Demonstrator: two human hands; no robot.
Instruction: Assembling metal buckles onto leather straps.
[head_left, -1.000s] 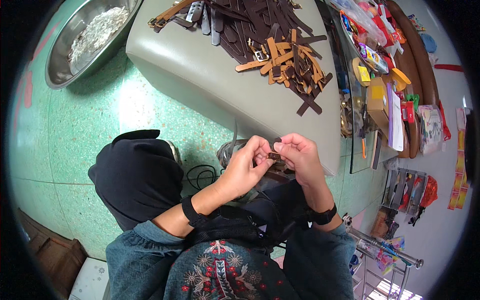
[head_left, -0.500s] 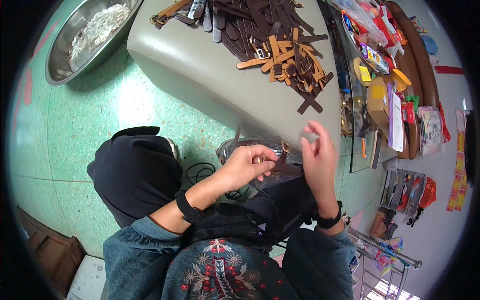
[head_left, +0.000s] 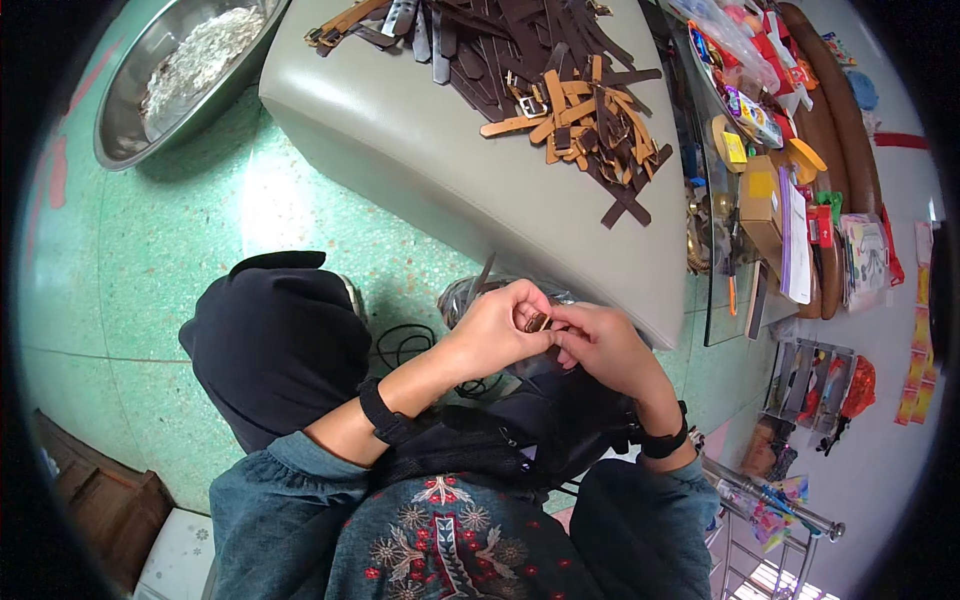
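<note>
My left hand [head_left: 502, 325] is closed around a dark brown leather strap with a small gold-coloured buckle [head_left: 540, 322], which shows between its thumb and fingers. Against that buckle my right hand [head_left: 608, 345] presses its thumb and fingertips, pinched together. Fingers cover most of the held strap. A dark strip [head_left: 484, 272] sticks up just beyond my left hand; whether it belongs to the same strap I cannot tell. Below my hands, partly hidden, lies a clear plastic bag [head_left: 455, 300].
A grey padded bench [head_left: 400, 150] carries a heap of dark brown straps [head_left: 500, 50] and a pile of tan buckled straps [head_left: 575, 115]. Far left stands a metal basin [head_left: 120, 150] holding whitish material. A cluttered glass table [head_left: 715, 300] is at the right. A black cable [head_left: 400, 345] lies on the floor.
My right hand has moved left and down from open air to meet my left hand at the buckle. Its fingers have closed there.
</note>
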